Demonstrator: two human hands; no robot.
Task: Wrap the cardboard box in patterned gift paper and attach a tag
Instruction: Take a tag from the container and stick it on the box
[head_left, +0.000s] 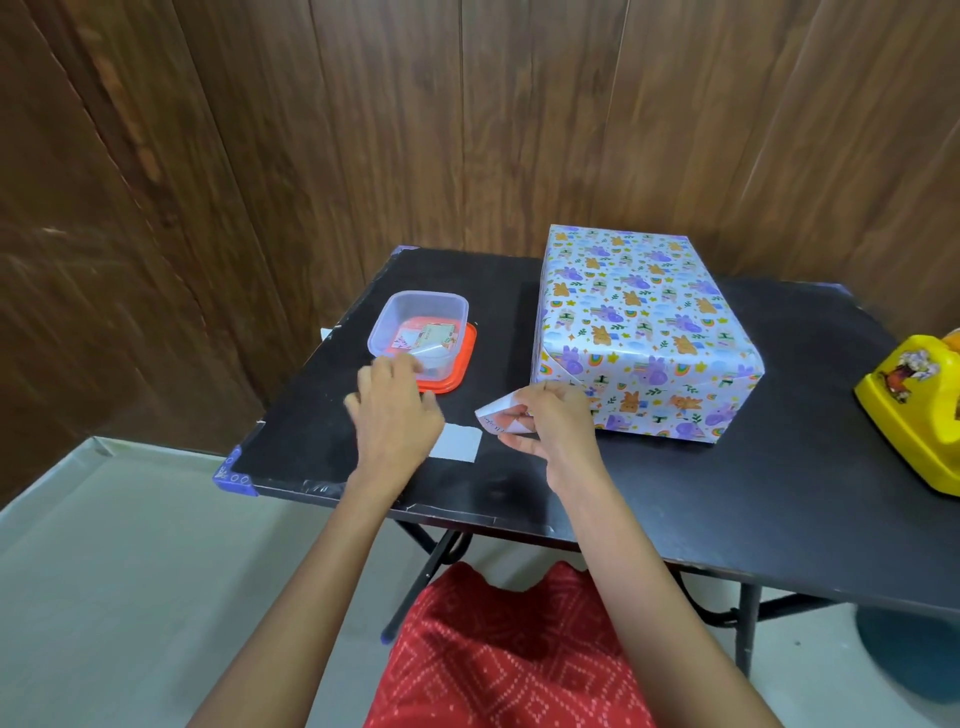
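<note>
The box (639, 322), fully covered in white paper with purple and orange animal prints, sits on the black table (727, 493) right of centre. My right hand (550, 421) pinches a small curled tag (498, 415) just in front of the box's near left corner. My left hand (395, 410) hovers over the table by a clear plastic container (421, 327), its fingertips holding a small white paper slip (428, 355) at the container's near rim. More tags lie inside the container.
The container stands on a red lid (452, 384). A white paper strip (457, 444) lies flat between my hands. A yellow tape dispenser (914, 410) stands at the table's right edge. Wooden wall panels (467, 130) rise behind the table.
</note>
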